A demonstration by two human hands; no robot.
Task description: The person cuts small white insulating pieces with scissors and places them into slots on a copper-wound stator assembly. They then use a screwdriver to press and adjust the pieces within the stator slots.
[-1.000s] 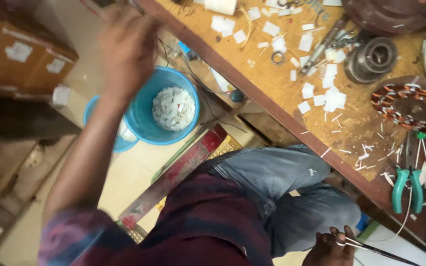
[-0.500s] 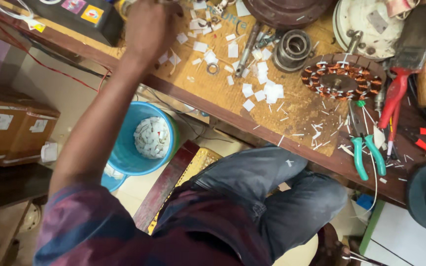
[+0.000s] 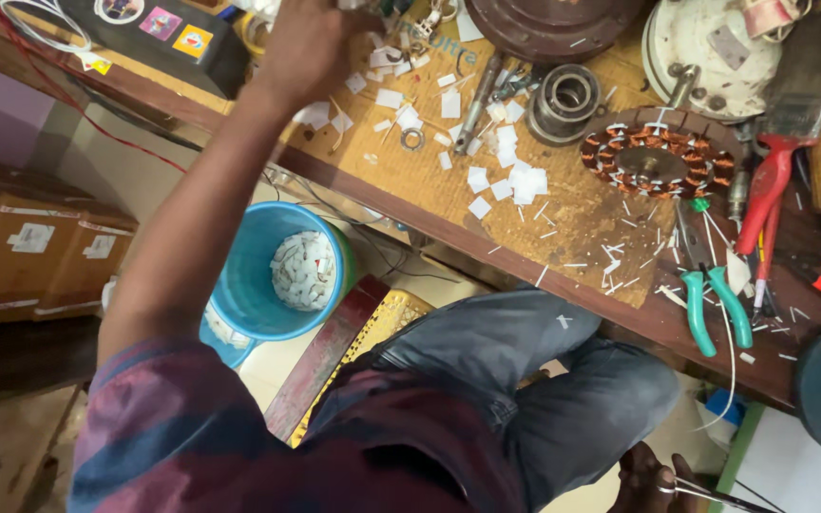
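Paper slips point(image 3: 515, 180) are lying scattered beside a copper-wound motor coil point(image 3: 658, 161) on the workbench point(image 3: 582, 247), as the left hand point(image 3: 311, 47) is reaching to the far edge, its grip hidden, and the right hand point(image 3: 653, 475) is pinching tweezers point(image 3: 715, 494), winding seemingly unfinished.

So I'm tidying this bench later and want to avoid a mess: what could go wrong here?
The left hand reaches across loose white paper slips, so the forearm could sweep some off the workbench edge, perhaps missing the blue bucket below. The green-handled pliers lie near the front edge and might get knocked off. The right hand, low beside the knee, seems to hold a thin metal tool that could snag.
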